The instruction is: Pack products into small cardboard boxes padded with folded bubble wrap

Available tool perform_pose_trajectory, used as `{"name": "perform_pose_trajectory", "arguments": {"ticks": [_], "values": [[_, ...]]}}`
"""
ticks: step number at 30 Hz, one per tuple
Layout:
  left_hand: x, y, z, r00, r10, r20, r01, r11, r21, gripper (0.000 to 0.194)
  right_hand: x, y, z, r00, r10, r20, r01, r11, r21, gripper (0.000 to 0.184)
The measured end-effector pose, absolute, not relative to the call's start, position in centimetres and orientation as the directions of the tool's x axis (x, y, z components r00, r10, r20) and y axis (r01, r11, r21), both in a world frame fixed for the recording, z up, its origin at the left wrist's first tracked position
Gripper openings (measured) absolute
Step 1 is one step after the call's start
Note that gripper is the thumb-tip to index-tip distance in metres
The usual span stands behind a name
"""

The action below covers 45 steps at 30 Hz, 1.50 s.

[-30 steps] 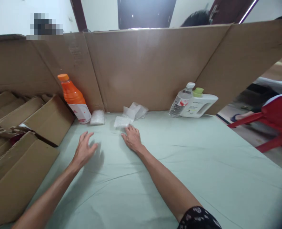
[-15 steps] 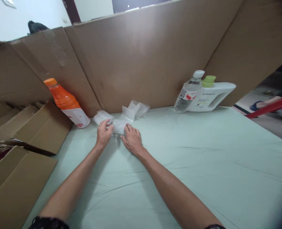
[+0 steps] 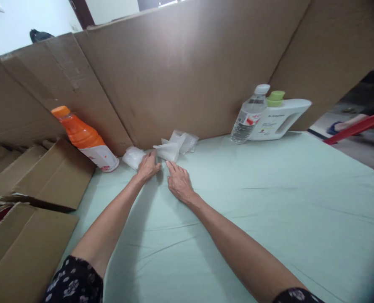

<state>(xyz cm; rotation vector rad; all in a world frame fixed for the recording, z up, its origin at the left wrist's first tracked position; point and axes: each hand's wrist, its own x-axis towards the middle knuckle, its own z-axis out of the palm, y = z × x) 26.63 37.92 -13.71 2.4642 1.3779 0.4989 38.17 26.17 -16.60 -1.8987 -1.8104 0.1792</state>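
My left hand [image 3: 149,167] is low over the table cloth, thumb apart from the fingers, with nothing visible in it. Its fingers are right beside a rolled-up piece of bubble wrap [image 3: 134,158] and partly cover its right end. My right hand [image 3: 180,182] rests on the cloth with its fingers stretched forward and holds nothing. Just beyond its fingertips lies a folded white translucent wrap piece [image 3: 167,150]. Behind that, against the cardboard, is a crumpled clear plastic piece [image 3: 186,141]. Whether the left fingertips touch the folded piece, I cannot tell.
An orange drink bottle [image 3: 87,141] leans at the left near open cardboard boxes [image 3: 54,174]. To the right stand a clear water bottle [image 3: 249,115] and a white jug with a green cap [image 3: 278,120]. A tall cardboard wall [image 3: 193,71] runs along the back.
The bubble wrap roll that was between my hands is no longer there. My left hand has moved right and slightly forward; my right hand has drawn back a little. The view has shifted slightly.
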Motion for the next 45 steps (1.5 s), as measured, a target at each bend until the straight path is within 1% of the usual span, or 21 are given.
{"name": "perform_pose_trajectory", "arguments": {"ticks": [3,7,10,13,15,18,20,22,25,27,30,31,33,35,37,38,39,40,41,43,45], "values": [[26.9,36.5,-14.1,0.474,0.864,0.17,0.777,-0.501,0.382,0.034,38.2,26.2,-16.6,0.126,0.962,0.242,0.894,-0.004,-0.448,0.063],[23.6,31.9,-15.2,0.44,0.863,0.249,0.775,-0.505,0.381,0.036,38.3,26.3,-16.7,0.191,0.953,0.234,0.873,-0.056,-0.485,0.068],[20.0,31.7,-15.2,0.282,0.913,0.294,0.829,-0.386,0.405,0.049,38.3,26.4,-16.9,0.2,0.95,0.239,0.873,-0.061,-0.484,0.07],[18.9,34.4,-14.9,0.2,0.947,0.252,0.84,-0.298,0.453,0.063,38.2,26.5,-17.0,0.198,0.947,0.251,0.884,-0.062,-0.464,0.067],[20.3,36.3,-14.9,0.231,0.953,0.197,0.82,-0.3,0.488,0.064,38.2,26.6,-17.2,0.192,0.946,0.262,0.892,-0.057,-0.448,0.063],[24.0,37.5,-15.0,0.301,0.942,0.147,0.783,-0.332,0.526,0.055,38.5,26.9,-17.5,0.17,0.942,0.291,0.907,-0.034,-0.42,0.06],[25.5,36.8,-14.8,0.341,0.933,0.119,0.77,-0.349,0.534,0.049,38.7,27.1,-17.8,0.145,0.938,0.315,0.916,-0.007,-0.402,0.057],[24.9,35.0,-14.3,0.389,0.918,0.078,0.763,-0.369,0.53,0.048,38.9,27.2,-18.0,0.114,0.935,0.336,0.921,0.027,-0.388,0.052],[20.0,30.3,-12.6,0.496,0.868,-0.012,0.74,-0.416,0.529,0.053,39.4,27.8,-18.3,0.062,0.928,0.366,0.926,0.083,-0.367,0.048],[15.2,26.0,-11.2,0.587,0.805,-0.082,0.705,-0.459,0.54,0.052,39.7,28.5,-18.7,0.027,0.922,0.386,0.938,0.11,-0.329,0.046],[7.8,18.6,-9.0,0.71,0.678,-0.189,0.645,-0.519,0.561,0.047,40.4,29.6,-19.7,-0.02,0.915,0.403,0.96,0.13,-0.247,0.048],[5.5,16.4,-8.1,0.749,0.612,-0.254,0.635,-0.553,0.539,0.048,40.6,29.9,-20.0,-0.026,0.915,0.403,0.967,0.125,-0.222,0.049],[1.4,12.6,-6.1,0.782,0.519,-0.345,0.613,-0.543,0.574,0.049,40.6,30.3,-20.1,-0.028,0.917,0.397,0.978,0.108,-0.18,0.05],[-2.1,10.3,-3.3,0.814,0.465,-0.348,0.562,-0.483,0.671,0.047,39.8,30.7,-19.1,-0.052,0.923,0.382,0.98,0.121,-0.158,0.049],[-5.6,9.3,-0.1,0.818,0.519,-0.248,0.495,-0.416,0.763,0.047,37.6,31.1,-16.7,-0.124,0.917,0.378,0.961,0.207,-0.185,0.046],[-7.3,9.3,1.5,0.77,0.612,-0.184,0.493,-0.387,0.779,0.048,35.9,31.3,-14.9,-0.178,0.906,0.385,0.937,0.275,-0.214,0.044],[-9.1,9.6,2.9,0.677,0.728,-0.108,0.516,-0.365,0.775,0.047,33.9,31.3,-12.8,-0.236,0.885,0.402,0.903,0.352,-0.246,0.042],[-10.9,10.2,4.2,0.528,0.849,-0.029,0.553,-0.317,0.771,0.041,31.4,31.3,-10.5,-0.298,0.856,0.423,0.857,0.435,-0.276,0.04],[-12.6,11.1,5.2,0.372,0.927,0.051,0.573,-0.272,0.773,0.036,28.8,31.1,-8.1,-0.356,0.822,0.445,0.811,0.508,-0.29,0.038],[-16.0,13.6,6.3,0.076,0.982,0.175,0.597,-0.185,0.781,0.034,23.0,30.7,-3.3,-0.474,0.743,0.473,0.705,0.642,-0.302,0.032],[-18.9,16.5,6.4,-0.067,0.976,0.205,0.652,-0.113,0.75,0.039,17.5,30.3,1.0,-0.588,0.642,0.493,0.591,0.756,-0.28,0.029]]}}
